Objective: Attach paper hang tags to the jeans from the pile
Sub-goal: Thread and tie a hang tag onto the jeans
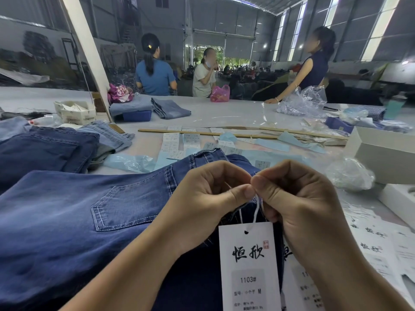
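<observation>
Both hands are raised together over a pair of dark blue jeans (74,212) spread across the near part of the table (224,115). The left hand (208,198) is curled, knuckles up, with the thumb pressed against the forefinger, and a white string (256,212) is pinched at the tips. The right hand (296,198) is curled in the same way, its thumb meeting the left thumb, and the same string is pinched there. Both forearms are angled in from the lower edge, wrists bent slightly inward. From the string a white paper tag (248,265) hangs just below the fingers, over the jeans. More tags (370,243) are spread on the table to the right. A pile of folded jeans (45,149) is stacked to the left, well apart from the hands.
</observation>
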The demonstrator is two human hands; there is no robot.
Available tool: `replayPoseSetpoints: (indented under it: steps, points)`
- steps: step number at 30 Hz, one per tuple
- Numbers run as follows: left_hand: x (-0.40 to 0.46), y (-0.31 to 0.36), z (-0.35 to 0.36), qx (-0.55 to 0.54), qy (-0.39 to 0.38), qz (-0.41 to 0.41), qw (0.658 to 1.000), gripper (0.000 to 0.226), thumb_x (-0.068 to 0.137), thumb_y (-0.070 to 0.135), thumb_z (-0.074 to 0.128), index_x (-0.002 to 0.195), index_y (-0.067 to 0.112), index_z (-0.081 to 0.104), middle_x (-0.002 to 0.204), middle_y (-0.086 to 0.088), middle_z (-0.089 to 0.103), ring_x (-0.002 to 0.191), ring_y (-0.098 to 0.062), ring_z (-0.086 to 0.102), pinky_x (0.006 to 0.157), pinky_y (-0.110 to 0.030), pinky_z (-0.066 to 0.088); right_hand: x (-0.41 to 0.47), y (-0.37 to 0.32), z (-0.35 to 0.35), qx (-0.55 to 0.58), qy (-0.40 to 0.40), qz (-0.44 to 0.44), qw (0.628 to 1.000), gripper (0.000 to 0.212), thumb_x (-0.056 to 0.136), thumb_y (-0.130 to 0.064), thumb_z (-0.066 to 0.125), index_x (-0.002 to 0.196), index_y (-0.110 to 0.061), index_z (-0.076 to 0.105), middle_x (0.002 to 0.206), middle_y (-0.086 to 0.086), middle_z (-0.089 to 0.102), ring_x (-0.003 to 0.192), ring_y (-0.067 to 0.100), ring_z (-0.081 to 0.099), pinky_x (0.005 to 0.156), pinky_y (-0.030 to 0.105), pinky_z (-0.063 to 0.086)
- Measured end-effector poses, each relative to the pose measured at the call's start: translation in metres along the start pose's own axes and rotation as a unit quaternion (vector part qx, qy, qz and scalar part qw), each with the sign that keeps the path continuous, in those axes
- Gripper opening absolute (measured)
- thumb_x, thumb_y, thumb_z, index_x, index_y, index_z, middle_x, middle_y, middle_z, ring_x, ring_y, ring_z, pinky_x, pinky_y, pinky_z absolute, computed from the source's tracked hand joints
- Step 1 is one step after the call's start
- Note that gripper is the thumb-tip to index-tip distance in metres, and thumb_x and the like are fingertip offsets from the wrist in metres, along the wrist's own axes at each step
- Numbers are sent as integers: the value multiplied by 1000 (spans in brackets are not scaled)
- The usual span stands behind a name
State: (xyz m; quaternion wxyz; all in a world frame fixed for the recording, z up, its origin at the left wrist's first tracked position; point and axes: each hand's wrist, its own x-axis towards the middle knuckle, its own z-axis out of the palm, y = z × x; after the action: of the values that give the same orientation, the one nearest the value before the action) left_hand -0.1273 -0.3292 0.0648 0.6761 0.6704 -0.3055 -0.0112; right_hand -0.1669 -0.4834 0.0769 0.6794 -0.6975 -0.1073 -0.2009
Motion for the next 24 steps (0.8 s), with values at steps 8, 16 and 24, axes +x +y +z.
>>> replayPoseSetpoints:
  steps: [8,16,24]
  points:
    - [-8,8,-15,234,29,8,972,12,86,32,74,96,35,68,86,20,66,70,5,59,64,-8,43,2,2,-12,-161,16,-9,987,8,78,-22,78,76,-23,70,64,0,68,53,13,61,56,36,55]
    - [-30,13,-39,490,-63,-34,869,72,70,53,74,133,52,40,126,39,39,117,12,39,92,-8,32,2,5,-9,-310,23,-44,949,12,83,-27,70,72,-29,67,75,-23,67,71,-1,62,59,9,43]
    - [-38,24,-24,523,22,59,850,44,76,34,53,119,35,64,104,19,69,92,-3,61,75,-20,49,-1,-7,-6,-280,-14,-25,959,4,83,-33,67,87,-33,65,78,-18,68,64,4,62,54,14,48]
